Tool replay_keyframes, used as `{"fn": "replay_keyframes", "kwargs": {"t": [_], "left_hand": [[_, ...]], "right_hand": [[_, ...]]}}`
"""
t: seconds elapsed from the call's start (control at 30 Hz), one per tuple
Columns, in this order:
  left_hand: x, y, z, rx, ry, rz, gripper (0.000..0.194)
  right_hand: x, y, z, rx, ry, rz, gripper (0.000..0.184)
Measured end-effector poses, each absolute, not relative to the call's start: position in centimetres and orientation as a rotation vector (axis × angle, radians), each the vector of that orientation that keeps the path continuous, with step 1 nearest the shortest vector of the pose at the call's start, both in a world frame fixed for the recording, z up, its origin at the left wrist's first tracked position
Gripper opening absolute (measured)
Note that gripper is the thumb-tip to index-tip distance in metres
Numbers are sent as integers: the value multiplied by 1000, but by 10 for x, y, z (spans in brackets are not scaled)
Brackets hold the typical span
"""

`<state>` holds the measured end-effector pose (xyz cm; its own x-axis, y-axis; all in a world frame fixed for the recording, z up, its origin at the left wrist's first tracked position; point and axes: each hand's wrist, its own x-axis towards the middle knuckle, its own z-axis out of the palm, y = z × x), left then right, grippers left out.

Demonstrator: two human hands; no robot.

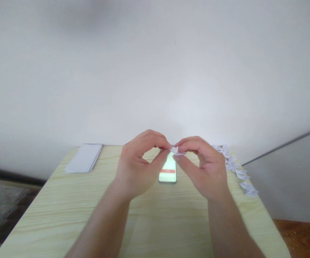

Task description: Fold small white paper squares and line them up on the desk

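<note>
Between my two hands, above the middle of the table, is a small folded white paper piece (174, 151). My left hand (141, 163) pinches its left end with thumb and forefinger. On the other side, my right hand (203, 163) grips the right end between thumb and fingers. Fingertips cover part of the paper, so its full shape does not show. Below and behind the hands lies a phone (167, 176) with a lit screen and a red bar on it; the hands hide some of its upper part.
A stack of white paper sheets (83, 158) lies at the table's back left. Several folded white paper pieces (248, 188) line the right edge. The light wood table (168, 222) meets a white wall (155, 71) at the back.
</note>
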<state>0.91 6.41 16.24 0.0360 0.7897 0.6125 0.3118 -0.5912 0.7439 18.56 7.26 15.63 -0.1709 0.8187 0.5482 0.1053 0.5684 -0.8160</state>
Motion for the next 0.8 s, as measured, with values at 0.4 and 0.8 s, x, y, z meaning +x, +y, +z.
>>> {"fn": "replay_keyframes", "kwargs": {"t": [0.4, 0.8], "left_hand": [[9, 65, 163, 1956, 1078, 1572, 20], [8, 63, 162, 1829, 1104, 1505, 15]], "right_hand": [[185, 74, 158, -770, -1722, 611, 22], [189, 74, 159, -709, -1777, 615, 25]]}}
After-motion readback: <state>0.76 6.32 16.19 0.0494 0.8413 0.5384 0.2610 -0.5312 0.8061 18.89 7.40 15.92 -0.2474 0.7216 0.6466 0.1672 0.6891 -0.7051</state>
